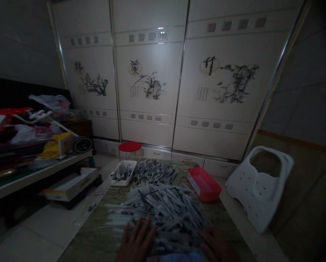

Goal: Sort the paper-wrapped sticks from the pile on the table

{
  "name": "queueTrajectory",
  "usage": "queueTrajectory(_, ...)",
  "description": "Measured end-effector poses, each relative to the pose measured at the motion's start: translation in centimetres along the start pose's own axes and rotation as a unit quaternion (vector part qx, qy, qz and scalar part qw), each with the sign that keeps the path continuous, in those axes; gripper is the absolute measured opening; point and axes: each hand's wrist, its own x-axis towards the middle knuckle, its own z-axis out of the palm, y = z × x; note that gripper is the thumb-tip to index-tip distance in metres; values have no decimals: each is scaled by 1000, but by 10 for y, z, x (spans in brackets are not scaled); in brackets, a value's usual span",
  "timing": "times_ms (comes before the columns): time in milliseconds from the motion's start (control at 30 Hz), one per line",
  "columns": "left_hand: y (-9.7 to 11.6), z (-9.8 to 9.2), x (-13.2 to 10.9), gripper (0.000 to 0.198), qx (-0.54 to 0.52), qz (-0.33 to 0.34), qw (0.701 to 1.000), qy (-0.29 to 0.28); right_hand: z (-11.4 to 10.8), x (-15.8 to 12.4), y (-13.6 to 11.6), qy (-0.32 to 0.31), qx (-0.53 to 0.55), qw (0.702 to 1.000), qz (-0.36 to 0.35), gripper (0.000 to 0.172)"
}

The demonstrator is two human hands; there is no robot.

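- My left hand [137,240]: palm down, fingers spread wide and flat, tips resting on the near edge of the heap of slim wrapped sticks [165,209]. Nothing gripped.
- My right hand [216,244]: also flat and uncurled, lying against the heap's near right edge. It is dim here, but I see nothing clasped in it.
- A bit of blue cloth [173,257] shows between the two hands at the bottom edge.
- The heap sits mid-table, loose and criss-crossed, filling most of the near half of the table [97,236]. What the sticks are is too dark to tell.
- Beyond it, a second, flatter heap [156,170] of the same sticks lies at the far end.
- Just left of that, a white tray [120,183] holds more of them.
- Right of the far heap, a red box [203,185] at the table's edge.
- Off the table: a red stool [129,146] behind it, a white plastic seat [257,196] on the right, and a flat carton [70,185] on the floor at left.
- Left wall: a cluttered bench [29,174]. Back wall: a wardrobe [152,54] with painted sliding doors.
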Motion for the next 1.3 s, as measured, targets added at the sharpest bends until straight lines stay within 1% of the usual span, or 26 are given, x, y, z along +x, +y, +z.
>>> queueTrajectory(133, 1, -2, 1, 71, -4, -5, 1000, -20, 4, 18, -13, -14, 2, 1000, -1, 36)
queueTrajectory(233, 2, -4, 2, 72, -4, -5, 1000, -24, 1, 31, -25, -26, 18, 999, -16, 36)
queueTrajectory(300, 2, -5, 2, 72, -5, -8, 1000, -27, -2, 37, -34, -32, 26, 999, -14, 37)
queueTrajectory(433, 3, -5, 1, 72, -11, -9, 999, -43, -11, 43, -49, -51, 47, 998, -1, 39)
queueTrajectory(533, 4, -8, 2, 72, -18, -12, 999, -47, -24, 40, -54, -60, 36, 998, -1, 41)
queueTrajectory(567, 5, -9, 2, 71, -19, -16, 999, -48, -28, 38, -52, -58, 34, 998, 3, 41)
queueTrajectory(633, 6, -10, 2, 71, -19, -22, 998, -50, -38, 33, -40, -30, 42, 998, 35, 41)
queueTrajectory(733, 7, -10, 2, 71, -24, -32, 998, -49, -48, 24, -5, 50, 51, 992, 105, 44)
queueTrajectory(800, 8, -9, 2, 72, -32, -41, 998, -48, -49, 19, 21, 99, 23, 982, 161, 47)
queueTrajectory(867, 8, -9, 1, 73, -43, -48, 997, -45, -47, 16, 40, 100, -11, 974, 201, 45)
queueTrajectory(900, 8, -8, 1, 73, -47, -50, 997, -45, -45, 16, 45, 93, -19, 973, 210, 44)
queueTrajectory(967, 8, -7, 0, 73, -48, -53, 997, -42, -39, 18, 47, 77, -19, 974, 210, 41)
queueTrajectory(1100, 6, -4, -3, 73, -34, -49, 998, -26, -30, 32, 34, 56, -18, 977, 206, 35)
queueTrajectory(1200, 5, -3, -5, 72, -34, -43, 998, -17, -31, 42, 27, 44, -25, 976, 210, 28)
queueTrajectory(1300, 3, 0, -6, 73, -35, -48, 998, -6, -36, 48, 21, 42, -27, 977, 207, 29)
